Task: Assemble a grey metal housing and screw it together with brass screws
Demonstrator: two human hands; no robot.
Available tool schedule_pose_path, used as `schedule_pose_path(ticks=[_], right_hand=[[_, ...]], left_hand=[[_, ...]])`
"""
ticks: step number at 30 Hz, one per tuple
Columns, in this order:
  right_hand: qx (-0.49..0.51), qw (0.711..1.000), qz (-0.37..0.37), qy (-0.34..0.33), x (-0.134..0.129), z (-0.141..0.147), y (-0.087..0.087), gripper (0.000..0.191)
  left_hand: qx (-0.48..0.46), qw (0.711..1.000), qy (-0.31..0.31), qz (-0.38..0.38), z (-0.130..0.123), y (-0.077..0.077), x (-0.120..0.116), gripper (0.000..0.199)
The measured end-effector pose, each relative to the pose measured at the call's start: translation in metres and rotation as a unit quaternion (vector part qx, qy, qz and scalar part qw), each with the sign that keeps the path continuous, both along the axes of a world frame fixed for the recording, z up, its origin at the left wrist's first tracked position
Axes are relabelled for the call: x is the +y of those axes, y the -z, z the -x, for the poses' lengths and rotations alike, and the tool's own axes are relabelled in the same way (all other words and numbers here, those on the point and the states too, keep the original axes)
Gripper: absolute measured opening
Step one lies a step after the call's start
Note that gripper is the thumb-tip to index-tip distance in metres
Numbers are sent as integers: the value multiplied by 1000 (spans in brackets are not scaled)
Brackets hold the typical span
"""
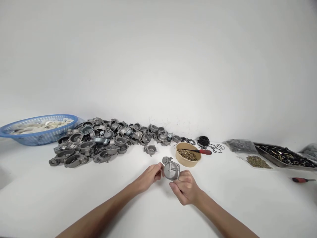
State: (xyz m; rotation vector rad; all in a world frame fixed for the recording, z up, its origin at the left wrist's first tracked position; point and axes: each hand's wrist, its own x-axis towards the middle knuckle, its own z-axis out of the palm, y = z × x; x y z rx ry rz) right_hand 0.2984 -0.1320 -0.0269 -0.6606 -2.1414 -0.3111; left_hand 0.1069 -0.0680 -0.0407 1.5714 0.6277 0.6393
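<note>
My right hand [186,187] grips a grey cast-metal housing [171,170] by its lower right edge, with the thumb below and the fingers curled. The housing is held above the table, its rounded outer side facing me and a small round boss at its upper left. At the left edge of the housing is my left hand [150,177], fingers bent in and fingertips against the rim; whether they pinch anything small is hidden. Just behind stands a tan round bowl [183,162] of small brass-coloured screws [186,154], with a red-handled screwdriver [205,152] lying across it.
A large heap of similar housings [99,140] spreads at back left, one housing [150,150] apart. Further left is a blue basket [42,138] of whitish parts. Black rubber rings [203,141], a metal tray [277,158], bagged screws [259,162] and another screwdriver [299,180] lie right.
</note>
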Motion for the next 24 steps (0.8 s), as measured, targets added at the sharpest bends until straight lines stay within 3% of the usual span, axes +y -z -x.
schedule_pose_path(ticks=[5,13,19,24], right_hand=[[21,999,-32,0,2,0,1,41],[14,1000,-23,10,4,2,5,39],[16,998,63,28,4,2,3,45],[49,969,243,-6,9,-3,0,45]], left_hand=[[-22,996,63,64,-1,-11,-10,34],[-60,991,99,70,-2,-17,-18,46],[-82,994,46,48,-5,-12,-15,44],[-80,995,-51,-11,-6,-8,-11,41]])
